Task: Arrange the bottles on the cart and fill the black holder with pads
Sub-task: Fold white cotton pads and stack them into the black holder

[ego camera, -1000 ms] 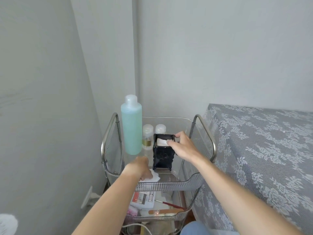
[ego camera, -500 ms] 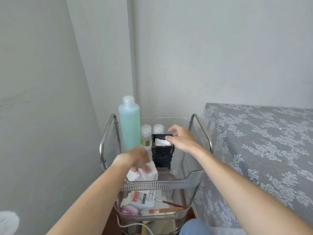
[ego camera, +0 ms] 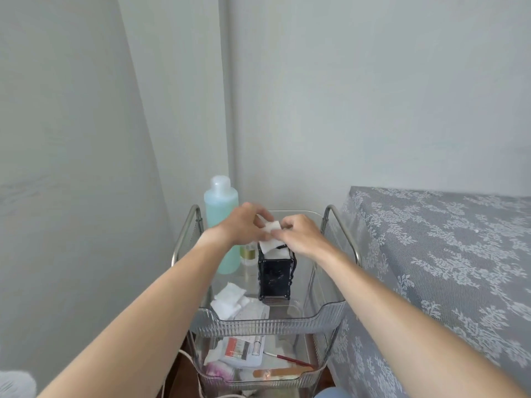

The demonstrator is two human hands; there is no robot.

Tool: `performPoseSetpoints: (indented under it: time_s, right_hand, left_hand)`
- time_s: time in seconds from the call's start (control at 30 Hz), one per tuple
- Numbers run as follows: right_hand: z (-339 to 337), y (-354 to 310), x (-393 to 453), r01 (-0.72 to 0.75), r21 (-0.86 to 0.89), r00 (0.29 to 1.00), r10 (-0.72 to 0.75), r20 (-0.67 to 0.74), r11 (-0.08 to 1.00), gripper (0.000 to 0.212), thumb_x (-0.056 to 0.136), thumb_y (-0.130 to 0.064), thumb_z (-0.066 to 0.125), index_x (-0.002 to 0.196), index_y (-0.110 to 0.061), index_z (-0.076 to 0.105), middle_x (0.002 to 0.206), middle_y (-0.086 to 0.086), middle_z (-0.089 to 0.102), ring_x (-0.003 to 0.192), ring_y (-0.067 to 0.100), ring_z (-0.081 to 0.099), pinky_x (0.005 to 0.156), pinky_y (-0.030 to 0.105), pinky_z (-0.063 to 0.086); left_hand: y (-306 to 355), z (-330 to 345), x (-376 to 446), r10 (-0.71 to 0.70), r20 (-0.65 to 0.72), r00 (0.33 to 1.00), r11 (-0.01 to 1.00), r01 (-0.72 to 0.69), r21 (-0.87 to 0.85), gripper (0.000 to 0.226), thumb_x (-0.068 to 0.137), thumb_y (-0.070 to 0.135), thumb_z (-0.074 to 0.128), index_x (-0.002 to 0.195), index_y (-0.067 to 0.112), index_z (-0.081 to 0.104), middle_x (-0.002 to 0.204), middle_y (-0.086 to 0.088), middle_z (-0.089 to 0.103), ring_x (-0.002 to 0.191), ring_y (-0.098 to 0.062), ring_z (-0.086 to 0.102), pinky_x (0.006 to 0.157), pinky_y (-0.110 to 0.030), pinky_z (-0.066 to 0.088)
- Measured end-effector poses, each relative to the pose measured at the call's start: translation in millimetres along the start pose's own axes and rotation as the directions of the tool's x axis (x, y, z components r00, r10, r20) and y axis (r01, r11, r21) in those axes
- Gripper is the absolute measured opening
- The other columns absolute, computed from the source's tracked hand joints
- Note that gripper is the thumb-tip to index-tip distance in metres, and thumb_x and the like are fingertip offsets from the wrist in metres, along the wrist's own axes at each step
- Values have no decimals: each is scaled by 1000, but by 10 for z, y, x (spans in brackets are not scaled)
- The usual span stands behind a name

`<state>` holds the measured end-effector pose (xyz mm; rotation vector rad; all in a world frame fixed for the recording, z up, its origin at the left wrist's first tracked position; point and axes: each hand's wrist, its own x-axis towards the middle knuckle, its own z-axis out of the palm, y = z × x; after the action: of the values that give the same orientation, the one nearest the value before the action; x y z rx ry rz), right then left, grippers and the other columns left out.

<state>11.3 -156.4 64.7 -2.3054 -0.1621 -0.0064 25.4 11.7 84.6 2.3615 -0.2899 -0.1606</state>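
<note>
Both hands meet right above the black holder [ego camera: 276, 275], which stands upright in the top tray of the cart [ego camera: 270, 323]; the left hand [ego camera: 240, 225] comes in from the holder's left and the right hand [ego camera: 301, 235] from its right, and between their fingertips they pinch a few white pads [ego camera: 271, 226]; neither hand is spread wide, both are narrowed onto the pads. Another pad [ego camera: 268, 246] hangs tilted over the holder's top opening, and white already shows inside its rim; so the opening lies straight down from the held pads, with the holder's long axis vertical. By my judgement the coming move is a short drop along that axis, pads kept flat to the opening; the right hand sits a little nearer the rim and seems better placed to press them in. A loose pile of pads [ego camera: 228, 300] waits in front of the holder and to its left, nearer the left hand; the tall blue bottle [ego camera: 222, 225] stands upright to the holder's left, and a small bottle [ego camera: 248, 254] stands between them, mostly hidden.
</note>
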Motion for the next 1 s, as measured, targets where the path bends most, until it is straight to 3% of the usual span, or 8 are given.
performPoseSetpoints:
  time_s: [0.17,0.33,0.4,0.5,0.7,0.77,0.87,1.0]
  right_hand:
    - [-27,76,39,-37,-136,999,35,-16,990,38,77,-11,61,49,-16,36,53,-4,35,63,19,37,62,32,29]
    - [60,123,25,-51,-362,998,58,8,931,33,76,-14,64,48,-14,46,59,3,50,87,27,57,85,39,45]
    - [91,122,18,-50,-374,999,49,-11,926,29,69,-12,63,48,-13,44,57,5,47,75,27,58,74,35,48]
    - [126,127,11,-46,-340,999,39,-28,939,28,63,-7,60,47,-12,38,51,3,39,52,24,45,48,28,34]
    - [196,184,3,-23,-283,993,-12,-121,959,17,70,-6,62,57,-7,50,55,6,53,48,24,52,41,31,38]
    - [200,163,-21,-25,-295,991,-14,-131,955,11,66,-11,63,71,-2,60,69,10,62,63,29,63,50,38,51]
    - [252,186,-30,-43,-280,986,-4,-164,959,36,60,-24,60,92,-7,56,87,6,59,76,27,60,59,38,51]
    - [364,234,73,38,-314,985,-89,-147,949,40,85,-28,61,119,-11,48,122,9,56,111,29,54,90,42,47]
  left_hand:
    - [8,176,91,27,-54,998,995,-21,97,23,84,13,71,107,16,71,102,-7,69,97,-19,62,82,-27,52]
    - [-30,314,86,13,-57,998,980,-1,200,19,89,9,63,104,11,74,110,-11,69,103,-25,66,90,-38,57]
    - [-36,354,79,4,-68,998,968,14,250,20,89,12,63,105,15,73,112,-10,68,106,-25,64,94,-40,54]
    - [-41,376,77,10,-100,995,959,19,283,20,87,13,66,105,17,73,111,-9,67,107,-26,63,93,-39,53]
    - [-88,433,53,-41,-185,982,942,100,320,37,82,30,74,114,15,61,118,-7,61,110,-27,61,86,-36,50]
    - [-116,452,45,-66,-173,983,957,112,269,38,84,33,73,115,15,60,116,-8,62,108,-27,62,88,-37,51]
    - [-159,450,-14,-79,-220,972,986,108,125,29,92,39,59,107,14,64,104,-7,65,99,-28,62,86,-40,53]
    - [-323,420,-131,-101,-334,937,995,98,-24,38,98,29,39,82,4,61,82,-15,68,84,-39,59,79,-45,53]
